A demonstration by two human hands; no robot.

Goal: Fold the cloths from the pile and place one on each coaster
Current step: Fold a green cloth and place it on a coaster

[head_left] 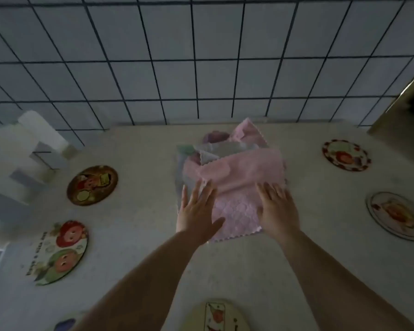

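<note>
A pile of cloths (227, 149) lies in the middle of the counter, pink, grey and purple. On top lies a pink cloth (242, 185), its near part showing a quilted side. My left hand (196, 209) rests flat on the cloth's left edge, fingers spread. My right hand (276, 206) presses flat on its right side. Round picture coasters lie around the pile: a dark one (92, 185) at the left, a red-and-green one (62, 252) at the near left, one (345, 155) at the far right, one (396, 215) at the right, one (219, 315) at the near edge.
A tiled wall (201, 56) rises behind the counter. White boxy objects (34, 149) stand at the far left. A dark opening with a metal frame (406, 99) sits at the far right. Part of another coaster (63, 324) shows at the bottom left.
</note>
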